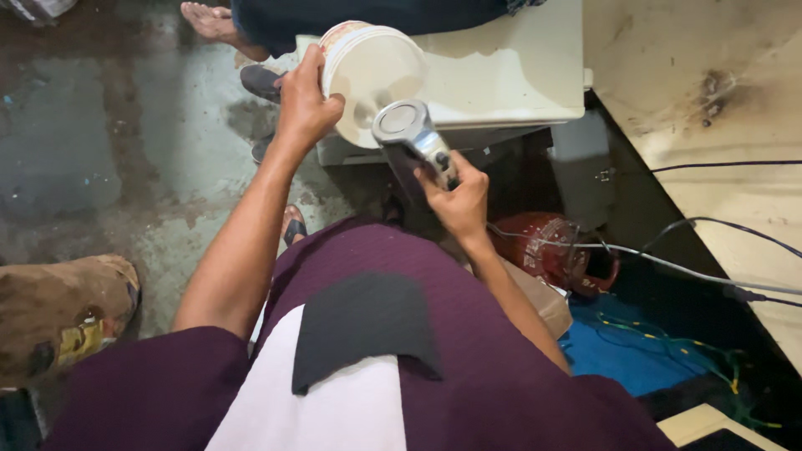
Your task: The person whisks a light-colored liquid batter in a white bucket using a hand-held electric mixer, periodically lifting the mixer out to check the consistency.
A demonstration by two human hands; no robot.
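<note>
The left hand (305, 104) is wrapped around the rim of a white plastic bucket (372, 79), tipping it so its open mouth faces back toward the person. The right hand (458, 200) is closed around a silver power tool (411, 142) whose round flat head sits just at the lower edge of the bucket's mouth. To do this well, the left hand should grip the rim firmly so the bucket does not roll, and the right wrist should stay straight so the tool's head meets the bucket squarely. The bucket is pale cream inside, clean-looking, with a reddish printed band round the outer rim. It rests against a white desk (510, 71) beyond both hands. A red gas cylinder (543, 246) lies below the right hand, with cables (668, 263) running past it.
</note>
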